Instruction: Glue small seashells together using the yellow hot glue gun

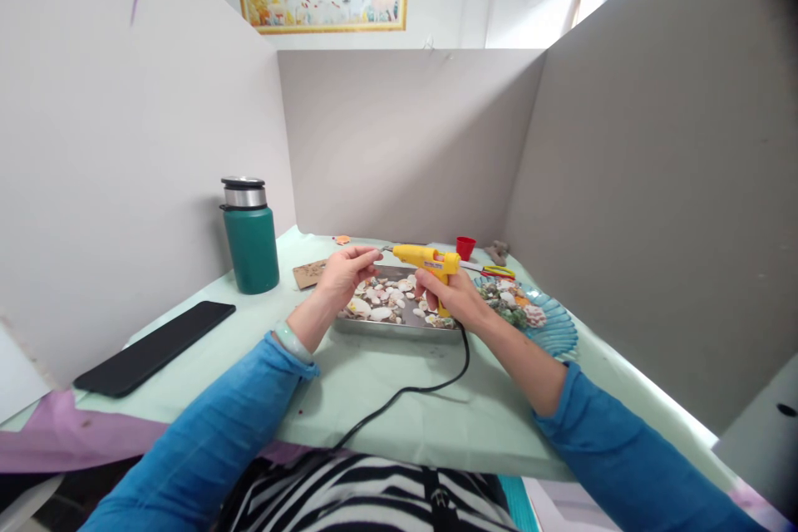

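Observation:
A yellow hot glue gun is in the grip of my right hand, its nozzle pointing left. My left hand is closed in a pinch right at the nozzle tip; whatever lies between thumb and fingers is too small to name. Beneath both hands is a shallow metal tray strewn with white and pale seashells. From the gun's handle a black cord curves across the table toward my lap.
To the right, a blue glass plate bears shells and green pieces. Behind it are scissors, a red cup and a grey lump. A green bottle, brown card and long black slab lie left. Partitions enclose the table.

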Motion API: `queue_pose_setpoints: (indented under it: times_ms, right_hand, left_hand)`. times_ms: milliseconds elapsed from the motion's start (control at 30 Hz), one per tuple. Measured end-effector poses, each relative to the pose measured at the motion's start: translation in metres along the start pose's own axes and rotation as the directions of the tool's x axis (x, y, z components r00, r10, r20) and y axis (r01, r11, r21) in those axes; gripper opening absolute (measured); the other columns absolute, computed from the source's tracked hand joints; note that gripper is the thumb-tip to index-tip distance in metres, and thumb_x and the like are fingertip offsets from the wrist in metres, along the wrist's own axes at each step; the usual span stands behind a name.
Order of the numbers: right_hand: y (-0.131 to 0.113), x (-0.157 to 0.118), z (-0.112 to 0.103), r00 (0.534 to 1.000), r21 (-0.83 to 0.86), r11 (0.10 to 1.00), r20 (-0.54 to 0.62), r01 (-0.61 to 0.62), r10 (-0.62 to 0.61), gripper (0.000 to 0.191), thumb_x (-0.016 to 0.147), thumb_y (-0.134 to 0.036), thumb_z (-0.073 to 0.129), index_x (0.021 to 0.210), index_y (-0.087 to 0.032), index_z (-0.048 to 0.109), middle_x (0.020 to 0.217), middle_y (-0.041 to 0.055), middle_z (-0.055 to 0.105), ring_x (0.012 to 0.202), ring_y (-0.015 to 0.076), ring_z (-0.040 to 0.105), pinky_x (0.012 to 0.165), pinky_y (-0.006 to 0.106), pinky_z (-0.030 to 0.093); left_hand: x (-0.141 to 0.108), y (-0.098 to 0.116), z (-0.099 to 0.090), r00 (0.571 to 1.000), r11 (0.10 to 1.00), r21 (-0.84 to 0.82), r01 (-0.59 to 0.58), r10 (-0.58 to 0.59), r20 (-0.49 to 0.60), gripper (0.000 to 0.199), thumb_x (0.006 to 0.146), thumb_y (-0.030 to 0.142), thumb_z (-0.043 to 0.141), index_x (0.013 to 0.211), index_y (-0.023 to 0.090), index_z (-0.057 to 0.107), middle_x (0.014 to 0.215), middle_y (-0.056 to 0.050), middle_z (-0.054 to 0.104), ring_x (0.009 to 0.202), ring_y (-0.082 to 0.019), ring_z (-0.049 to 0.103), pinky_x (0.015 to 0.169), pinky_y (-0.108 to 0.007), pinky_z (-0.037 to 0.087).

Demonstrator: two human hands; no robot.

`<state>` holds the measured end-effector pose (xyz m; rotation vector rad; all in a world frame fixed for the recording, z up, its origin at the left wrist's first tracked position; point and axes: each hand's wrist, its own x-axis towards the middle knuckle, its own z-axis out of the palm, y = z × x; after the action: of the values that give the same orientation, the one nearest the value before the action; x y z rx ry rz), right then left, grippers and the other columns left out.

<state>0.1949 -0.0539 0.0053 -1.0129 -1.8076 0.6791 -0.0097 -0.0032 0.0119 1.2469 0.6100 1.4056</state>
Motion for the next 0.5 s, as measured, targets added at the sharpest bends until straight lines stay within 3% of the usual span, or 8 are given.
queue_pose_setpoints:
  times_ms: [133,500]
  right_hand:
    - [0.0012,0.0003,0.0007,1.000,0.033,0.999,-0.010,0.018,-0.017,0.043,0.081,-0.057,0.050,0.067,-0.017,0.060,0.053,0.0004,0.056,0.042,0.0089,0.046,0.042,0.022,0.035]
    - [-0.0022,-0.0004,-0.0022,1.000,-0.008,1.000,-0.015,-0.003,0.003,0.043,0.082,-0.055,0.050,0.065,-0.017,0.061,0.044,-0.0015,0.050,0.041,0.0091,0.045,0.043,0.022,0.036]
  left_hand:
    - [0.0000,-0.0008,0.0000,1.000,1.000,0.021,-0.010,0.010,-0.001,0.026,0.063,0.025,0.077,0.080,0.010,0.065,0.077,-0.004,0.065,0.057,-0.009,0.058,0.059,-0.025,0.046]
    - [-0.0014,0.0004,0.0007,1.000,0.999,0.043,-0.011,0.010,0.011,0.027,0.063,0.028,0.076,0.080,0.011,0.064,0.079,-0.005,0.065,0.057,-0.009,0.057,0.059,-0.026,0.046]
